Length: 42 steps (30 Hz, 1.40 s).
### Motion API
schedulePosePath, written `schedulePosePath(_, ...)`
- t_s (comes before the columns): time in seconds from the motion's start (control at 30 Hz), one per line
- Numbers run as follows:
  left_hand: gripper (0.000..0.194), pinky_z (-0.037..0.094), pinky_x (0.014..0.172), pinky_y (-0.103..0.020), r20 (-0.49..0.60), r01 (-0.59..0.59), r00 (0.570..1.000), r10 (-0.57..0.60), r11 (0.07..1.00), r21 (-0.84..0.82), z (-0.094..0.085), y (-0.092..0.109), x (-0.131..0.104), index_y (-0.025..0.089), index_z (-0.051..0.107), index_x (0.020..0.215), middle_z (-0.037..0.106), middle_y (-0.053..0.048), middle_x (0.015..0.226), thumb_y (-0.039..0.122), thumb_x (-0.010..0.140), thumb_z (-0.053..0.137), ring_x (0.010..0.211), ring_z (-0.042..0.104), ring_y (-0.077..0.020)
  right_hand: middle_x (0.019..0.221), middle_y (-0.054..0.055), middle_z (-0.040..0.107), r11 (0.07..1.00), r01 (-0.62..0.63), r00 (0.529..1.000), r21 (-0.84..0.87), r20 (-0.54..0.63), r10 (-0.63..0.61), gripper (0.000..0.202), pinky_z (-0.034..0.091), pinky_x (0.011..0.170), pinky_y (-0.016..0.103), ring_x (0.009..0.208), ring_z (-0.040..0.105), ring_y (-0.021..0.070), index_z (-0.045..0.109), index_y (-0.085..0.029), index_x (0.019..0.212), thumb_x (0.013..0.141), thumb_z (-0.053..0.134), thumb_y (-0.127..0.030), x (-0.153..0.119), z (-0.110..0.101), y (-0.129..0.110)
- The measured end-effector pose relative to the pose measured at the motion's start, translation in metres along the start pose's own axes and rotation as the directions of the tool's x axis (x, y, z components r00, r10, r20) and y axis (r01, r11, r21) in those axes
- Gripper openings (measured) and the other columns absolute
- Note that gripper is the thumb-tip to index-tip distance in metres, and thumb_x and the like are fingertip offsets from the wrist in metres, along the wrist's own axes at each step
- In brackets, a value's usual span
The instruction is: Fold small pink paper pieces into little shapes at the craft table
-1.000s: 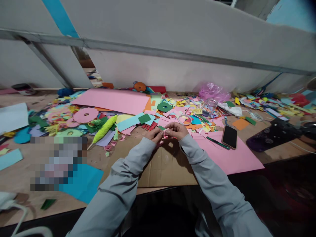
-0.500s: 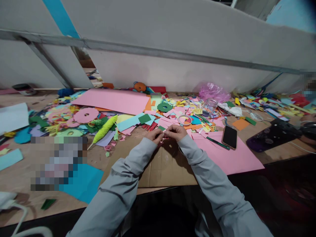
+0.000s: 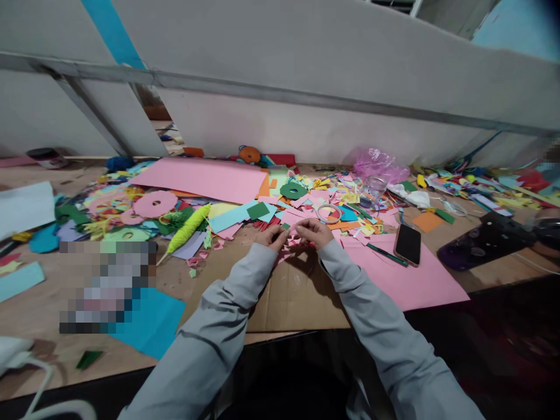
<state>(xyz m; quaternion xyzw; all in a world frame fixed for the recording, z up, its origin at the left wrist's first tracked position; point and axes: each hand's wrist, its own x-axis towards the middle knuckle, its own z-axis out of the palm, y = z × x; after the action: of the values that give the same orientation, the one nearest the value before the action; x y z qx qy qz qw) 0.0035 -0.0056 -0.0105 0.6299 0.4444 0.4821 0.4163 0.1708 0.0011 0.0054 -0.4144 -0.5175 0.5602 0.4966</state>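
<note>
Above the far part of a brown cardboard sheet (image 3: 280,297), my two hands are close together with a small gap between the fingertips. My left hand (image 3: 272,236) is closed in a pinch; what it holds is too small to name. Thumb and fingers of my right hand (image 3: 314,233) are also pressed together, near small pink scraps, and what they hold is unclear. Pink paper pieces (image 3: 286,255) lie under and between the hands. A white ring (image 3: 329,213) rests just beyond my right hand.
Right of the cardboard are a pink sheet (image 3: 420,286), a green pen (image 3: 387,255), a phone (image 3: 408,244) and a dark bottle (image 3: 481,242). A yellow-green yarn spindle (image 3: 189,227) and blue paper (image 3: 153,321) lie left. Paper scraps cover the back.
My fingertips have moved slightly apart, my left hand shifting a little left and my right hand a little right. The whole view has shifted slightly.
</note>
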Motion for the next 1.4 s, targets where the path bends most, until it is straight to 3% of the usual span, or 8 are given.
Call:
schedulePosePath(0.3, 0.036, 0.040, 0.055, -0.024, 0.029, 0.053, 0.998, -0.052, 0.997, -0.057, 0.000, 0.000, 0.002, 0.017, 0.061, 0.074, 0.061, 0.000, 0.061, 0.053, 0.076, 0.057, 0.056, 0.051, -0.0115, 0.055, -0.001, 0.061, 0.997, 0.051, 0.994, -0.057, -0.098, -0.057, 0.036, 0.044, 0.046, 0.021, 0.046, 0.052, 0.0088, 0.062, -0.016, 0.068, 0.058, 0.078, -0.047, -0.001, -0.002, 0.002)
schedulePosePath(0.4, 0.035, 0.038, 0.053, -0.024, 0.021, 0.069, 0.997, -0.068, 0.996, -0.060, -0.001, 0.001, 0.001, 0.018, 0.058, 0.076, 0.060, 0.001, 0.062, 0.053, 0.076, 0.057, 0.054, 0.049, -0.0110, 0.055, -0.001, 0.062, 0.997, 0.056, 0.993, -0.059, -0.096, -0.061, 0.036, 0.045, 0.047, 0.021, 0.047, 0.054, 0.0093, 0.062, -0.017, 0.068, 0.058, 0.078, -0.047, -0.001, -0.003, 0.001)
schedulePosePath(0.57, 0.033, 0.039, 0.055, -0.024, 0.047, -0.003, 0.999, 0.007, 0.997, -0.076, -0.001, 0.001, 0.002, 0.018, 0.059, 0.074, 0.058, 0.001, 0.061, 0.050, 0.073, 0.062, 0.056, 0.049, -0.0108, 0.053, -0.001, 0.060, 0.994, 0.068, 0.994, -0.084, -0.080, -0.075, 0.039, 0.042, 0.043, 0.022, 0.044, 0.050, 0.0089, 0.061, -0.017, 0.066, 0.057, 0.077, -0.051, 0.001, -0.001, 0.004)
schedulePosePath(0.8, 0.034, 0.036, 0.050, -0.022, 0.062, 0.039, 0.998, -0.031, 0.989, -0.145, 0.002, -0.001, 0.001, 0.017, 0.058, 0.074, 0.054, 0.003, 0.060, 0.051, 0.073, 0.062, 0.052, 0.044, -0.0089, 0.058, 0.000, 0.061, 0.980, 0.142, 0.983, -0.139, -0.094, -0.156, 0.033, 0.044, 0.048, 0.023, 0.051, 0.052, 0.0101, 0.062, -0.017, 0.069, 0.064, 0.074, -0.047, -0.002, 0.001, 0.004)
schedulePosePath(1.07, 0.037, 0.037, 0.050, -0.022, 0.072, 0.017, 0.997, -0.010, 0.996, -0.091, -0.001, -0.007, 0.006, 0.017, 0.058, 0.071, 0.056, 0.002, 0.059, 0.052, 0.069, 0.066, 0.053, 0.046, -0.0088, 0.065, 0.000, 0.064, 0.965, 0.172, 0.983, -0.200, -0.029, -0.181, 0.028, 0.046, 0.055, 0.025, 0.056, 0.054, 0.0116, 0.065, -0.018, 0.074, 0.063, 0.076, -0.042, -0.004, 0.006, 0.001)
schedulePosePath(1.2, 0.041, 0.035, 0.046, -0.022, 0.017, 0.153, 0.988, -0.152, 0.974, -0.168, 0.001, -0.004, 0.004, 0.018, 0.056, 0.076, 0.057, 0.003, 0.056, 0.056, 0.067, 0.067, 0.046, 0.047, -0.0086, 0.070, 0.002, 0.063, 0.849, 0.349, 0.910, -0.396, -0.071, -0.408, 0.016, 0.047, 0.061, 0.028, 0.064, 0.056, 0.0144, 0.067, -0.020, 0.072, 0.071, 0.071, -0.035, -0.010, 0.008, -0.006)
schedulePosePath(1.3, 0.044, 0.037, 0.046, -0.023, 0.050, 0.232, 0.973, -0.226, 0.952, -0.200, 0.003, 0.000, 0.001, 0.017, 0.058, 0.071, 0.058, 0.002, 0.053, 0.060, 0.070, 0.062, 0.045, 0.049, -0.0097, 0.077, 0.005, 0.064, 0.704, 0.477, 0.840, -0.526, 0.039, -0.540, 0.008, 0.049, 0.069, 0.030, 0.073, 0.058, 0.0167, 0.068, -0.021, 0.075, 0.077, 0.065, -0.028, -0.014, 0.009, -0.009)
schedulePosePath(1.4, 0.047, 0.037, 0.046, -0.023, 0.098, 0.244, 0.969, -0.227, 0.939, -0.243, 0.002, 0.002, 0.001, 0.016, 0.060, 0.069, 0.060, 0.000, 0.056, 0.062, 0.071, 0.059, 0.047, 0.050, -0.0091, 0.083, 0.006, 0.065, 0.618, 0.556, 0.804, -0.555, 0.172, -0.569, 0.010, 0.049, 0.078, 0.032, 0.083, 0.061, 0.0180, 0.069, -0.023, 0.078, 0.080, 0.059, -0.020, -0.016, 0.011, -0.010)
